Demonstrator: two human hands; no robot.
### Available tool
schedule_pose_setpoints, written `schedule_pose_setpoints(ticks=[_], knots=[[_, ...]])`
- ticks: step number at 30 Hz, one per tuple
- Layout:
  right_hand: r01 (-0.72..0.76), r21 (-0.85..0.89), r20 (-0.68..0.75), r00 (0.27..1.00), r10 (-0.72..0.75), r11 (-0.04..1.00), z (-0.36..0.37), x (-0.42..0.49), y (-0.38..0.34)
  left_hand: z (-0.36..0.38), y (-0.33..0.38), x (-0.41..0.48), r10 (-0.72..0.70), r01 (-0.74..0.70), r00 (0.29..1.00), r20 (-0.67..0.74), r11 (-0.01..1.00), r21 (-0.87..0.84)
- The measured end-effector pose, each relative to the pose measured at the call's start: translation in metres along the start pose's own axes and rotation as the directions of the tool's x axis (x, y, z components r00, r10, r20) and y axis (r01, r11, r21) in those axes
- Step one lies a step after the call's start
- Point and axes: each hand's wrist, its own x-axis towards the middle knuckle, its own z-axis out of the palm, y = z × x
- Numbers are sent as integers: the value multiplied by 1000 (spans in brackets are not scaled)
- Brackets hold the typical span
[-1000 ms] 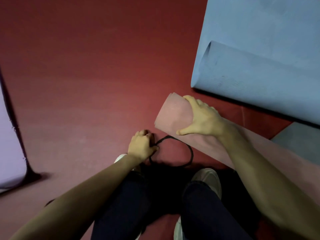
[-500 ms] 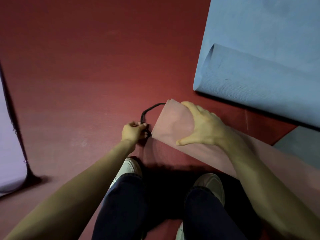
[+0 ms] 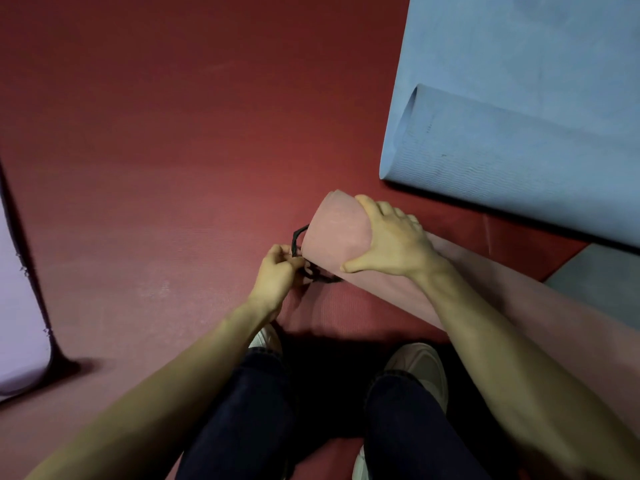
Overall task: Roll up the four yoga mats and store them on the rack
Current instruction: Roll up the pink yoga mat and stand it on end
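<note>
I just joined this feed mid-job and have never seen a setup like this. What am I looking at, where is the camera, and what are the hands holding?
There is no machine: a person works with bare hands, and the one camera sits on their head, looking forward and down. The right hand grips the end of a rolled pink mat. The left hand pinches a black cord looped at that end of the roll. On the red floor lie a blue mat, partly rolled, at the upper right, and a purple mat at the left edge.
</note>
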Motion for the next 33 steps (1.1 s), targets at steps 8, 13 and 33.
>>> schedule_pose_setpoints(ticks=[8,13,33], knots=[[-84,6,17,996,84,996,-2,-2,-7,27,47,-28,306,-305,952,-4,947,-97],[-69,-133,-117,992,54,989,17,-15,-20,37,70,-6,417,-420,907,54,903,91],[-78,-154,-319,947,25,985,57,-43,-33,47,90,18,231,-417,905,356,643,642]])
